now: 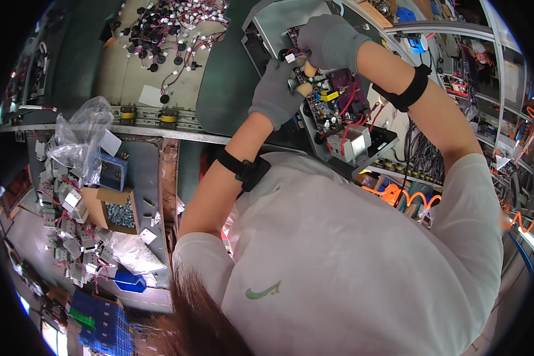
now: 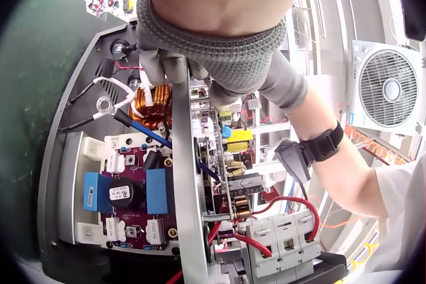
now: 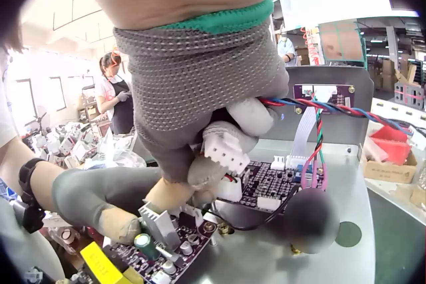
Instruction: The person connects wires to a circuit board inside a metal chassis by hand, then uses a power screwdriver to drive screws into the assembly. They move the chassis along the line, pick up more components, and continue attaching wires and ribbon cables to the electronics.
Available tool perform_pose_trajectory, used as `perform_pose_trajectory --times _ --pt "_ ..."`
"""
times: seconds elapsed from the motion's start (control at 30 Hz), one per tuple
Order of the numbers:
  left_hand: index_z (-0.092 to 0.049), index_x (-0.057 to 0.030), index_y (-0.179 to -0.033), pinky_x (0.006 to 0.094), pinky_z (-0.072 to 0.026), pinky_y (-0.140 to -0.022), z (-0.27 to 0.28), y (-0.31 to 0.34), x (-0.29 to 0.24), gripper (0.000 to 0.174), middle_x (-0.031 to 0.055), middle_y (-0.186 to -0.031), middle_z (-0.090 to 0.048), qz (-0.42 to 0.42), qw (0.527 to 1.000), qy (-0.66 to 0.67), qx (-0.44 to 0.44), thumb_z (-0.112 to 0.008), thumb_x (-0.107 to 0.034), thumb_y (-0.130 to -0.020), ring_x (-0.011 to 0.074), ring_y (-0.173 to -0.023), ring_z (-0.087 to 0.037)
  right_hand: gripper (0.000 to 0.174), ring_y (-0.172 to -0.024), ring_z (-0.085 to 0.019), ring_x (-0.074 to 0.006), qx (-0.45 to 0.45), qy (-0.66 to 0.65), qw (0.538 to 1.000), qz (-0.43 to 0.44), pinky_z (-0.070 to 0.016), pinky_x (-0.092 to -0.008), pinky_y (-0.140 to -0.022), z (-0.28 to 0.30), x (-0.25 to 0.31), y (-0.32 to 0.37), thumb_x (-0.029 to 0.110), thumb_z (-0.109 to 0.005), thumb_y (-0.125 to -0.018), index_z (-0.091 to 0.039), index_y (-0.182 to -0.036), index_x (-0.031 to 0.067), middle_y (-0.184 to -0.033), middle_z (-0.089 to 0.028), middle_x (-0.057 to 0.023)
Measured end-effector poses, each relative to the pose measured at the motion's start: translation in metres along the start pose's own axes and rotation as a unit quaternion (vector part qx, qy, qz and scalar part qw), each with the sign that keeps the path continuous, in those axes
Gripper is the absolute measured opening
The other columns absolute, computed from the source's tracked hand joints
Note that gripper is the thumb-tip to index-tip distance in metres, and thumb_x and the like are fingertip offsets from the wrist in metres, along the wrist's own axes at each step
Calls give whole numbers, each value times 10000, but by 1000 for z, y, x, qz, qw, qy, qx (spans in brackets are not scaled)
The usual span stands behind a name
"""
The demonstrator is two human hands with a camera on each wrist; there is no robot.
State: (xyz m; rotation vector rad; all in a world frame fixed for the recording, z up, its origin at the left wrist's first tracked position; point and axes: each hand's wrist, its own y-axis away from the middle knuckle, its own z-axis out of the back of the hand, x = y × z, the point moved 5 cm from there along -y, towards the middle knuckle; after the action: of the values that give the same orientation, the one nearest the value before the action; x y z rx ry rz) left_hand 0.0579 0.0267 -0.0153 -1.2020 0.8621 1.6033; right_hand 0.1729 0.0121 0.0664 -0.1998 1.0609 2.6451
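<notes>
Grey gloves with tan fingertips cover both hands. The right hand (image 1: 329, 43) pinches a white connector plug (image 3: 225, 152), with red, blue and black wires (image 3: 339, 109) running past that hand. Under it lies a purple circuit board (image 3: 193, 251) with a heat sink (image 3: 160, 227), a small capacitor and a yellow component (image 3: 103, 264). The left hand (image 1: 277, 92) grips the top of an upright metal divider (image 2: 189, 184), fingers on one side and thumb on the board side. Its thumb tip (image 3: 120, 224) is beside the heat sink. The divider stands inside a dark metal housing (image 2: 63, 184).
Grey breakers (image 2: 283, 247) with red wires sit at the housing's near end. Left of it on the bench is a pile of wired black parts (image 1: 160, 35). An open carton of screws (image 1: 120, 212) and plastic bags (image 1: 80, 139) lie further left. Another person (image 3: 118, 94) stands in the background.
</notes>
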Motion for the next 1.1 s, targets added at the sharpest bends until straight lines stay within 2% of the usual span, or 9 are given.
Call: perform_pose_trajectory --times 0.17,0.37,0.53,0.6,0.83,0.93,0.97,1.03,1.1 --pt "-514 -176 -1176 367 -493 -739 4 0 -4 502 107 -1029 -494 42 998 -33 24 -712 -178 -715 279 -873 -582 189 -761 -618 -260 -145 -73 987 -11 -496 -392 -685 -15 -13 28 248 -634 -704 -673 -865 156 -742 -604 -85" --pt "-523 -157 -1153 361 -486 -727 7 0 -11 476 90 -986 -507 38 997 -51 33 -710 -191 -717 258 -847 -570 105 -870 -573 -200 -206 31 976 -68 -510 -331 -627 -9 -17 75 110 -591 -729 -613 -830 126 -983 -527 -36" --pt "-538 -101 -1152 308 -456 -694 6 -1 -14 492 74 -890 -462 -2 999 -32 1 -729 -236 -720 214 -768 -498 128 -795 -597 -211 -262 37 963 -44 -522 -323 -533 -27 -17 65 135 -607 -739 -616 -815 32 -885 -519 -75" --pt "-543 -98 -1155 312 -459 -700 6 -1 -14 494 72 -896 -462 19 999 -40 13 -729 -239 -720 209 -781 -501 168 -781 -598 -206 -345 32 938 -8 -516 -321 -537 -30 -16 58 141 -603 -739 -599 -872 37 -865 -518 -72" --pt "-539 -99 -1168 316 -472 -698 5 0 -9 506 75 -907 -467 11 1000 -20 8 -722 -215 -711 212 -799 -506 235 -800 -610 -239 -354 -201 911 -74 -495 -368 -673 -44 -27 53 204 -646 -710 -634 -937 143 -890 -588 -58" --pt "-540 -97 -1160 323 -470 -704 7 0 -12 499 80 -910 -473 20 999 -25 11 -719 -199 -706 219 -804 -510 149 -716 -592 -281 -386 -284 877 -34 -485 -370 -614 -32 -24 66 152 -629 -722 -648 -865 114 -835 -612 -68" --pt "-542 -97 -1156 326 -467 -708 8 0 -14 493 80 -907 -473 23 999 -22 13 -718 -194 -706 219 -803 -509 149 -716 -592 -281 -383 -284 878 -32 -485 -370 -614 -25 -26 72 152 -629 -722 -648 -865 114 -835 -612 -68" --pt "-543 -98 -1152 329 -465 -712 6 0 -13 488 81 -903 -474 27 999 -18 17 -717 -190 -706 219 -801 -509 168 -760 -591 -282 -167 -309 936 21 -485 -374 -642 -30 -24 72 153 -630 -711 -642 -870 97 -851 -609 -72" --pt "-544 -95 -1146 332 -459 -719 6 -1 -11 478 80 -895 -473 24 999 -35 14 -714 -186 -709 219 -795 -506 158 -777 -589 -276 -123 -250 959 50 -481 -374 -648 -35 -28 76 154 -630 -707 -634 -853 94 -849 -601 -69"
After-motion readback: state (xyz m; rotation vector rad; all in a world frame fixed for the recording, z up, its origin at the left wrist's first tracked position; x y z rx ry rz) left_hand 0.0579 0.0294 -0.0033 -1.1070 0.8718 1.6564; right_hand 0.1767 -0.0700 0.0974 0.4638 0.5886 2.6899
